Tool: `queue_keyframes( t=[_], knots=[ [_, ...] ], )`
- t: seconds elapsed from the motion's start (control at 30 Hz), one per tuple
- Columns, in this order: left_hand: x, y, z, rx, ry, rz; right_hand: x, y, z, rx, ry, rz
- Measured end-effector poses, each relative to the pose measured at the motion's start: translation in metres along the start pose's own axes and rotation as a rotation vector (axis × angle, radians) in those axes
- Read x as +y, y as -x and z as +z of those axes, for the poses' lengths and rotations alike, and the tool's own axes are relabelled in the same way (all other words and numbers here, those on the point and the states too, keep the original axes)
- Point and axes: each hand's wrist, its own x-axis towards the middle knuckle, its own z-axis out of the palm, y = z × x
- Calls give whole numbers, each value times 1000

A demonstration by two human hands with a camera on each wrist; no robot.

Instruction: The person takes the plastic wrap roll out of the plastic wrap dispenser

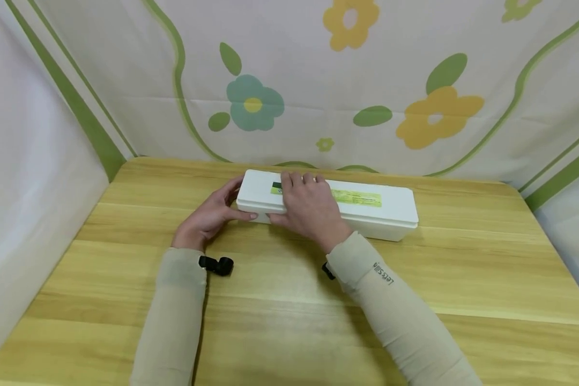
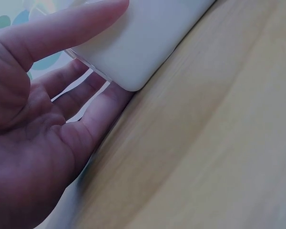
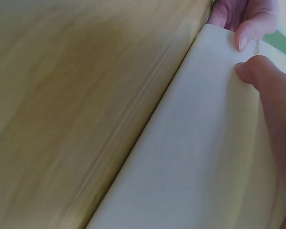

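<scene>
Hands gripping white box, near back table edge, tabletop extending rightward

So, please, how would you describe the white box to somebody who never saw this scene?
Start at the wooden table; near its far edge, before the flowered cloth, lies a long white box. Under the right hand, it alone bears a yellow-green label.

A long white box, lid on (a yellow-green label along its top), lies near a wooden table's far edge, its left end held by the left hand, the right hand gripping over the lid.
</scene>
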Motion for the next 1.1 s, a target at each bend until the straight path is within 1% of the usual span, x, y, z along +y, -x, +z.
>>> queue_keyframes(
  t=[0.17, 0.3, 0.47, 0.6, 0.73, 0.83, 1.1],
  knots=[
    [0, -3, 1, 0, -3, 1, 3, -1, 1, -5, -2, -6],
    [0, -9, 0, -1, -13, 9, 7, -4, 4, -15, -12, 2],
    [5, -18, 1, -14, -11, 29, 14, -8, 4, -22, -28, 26],
    [9, -22, 2, -29, -5, 35, 18, -10, 3, -40, -27, 35],
    [9, -20, 3, -26, -5, 27, 17, -10, 4, -66, -31, 24],
    [8, -18, 3, -20, -13, 28, 15, -9, 4, -70, -31, 19],
    [5, -14, 7, -12, -6, 21, 13, -2, 7, -11, 34, -8]
  ],
)
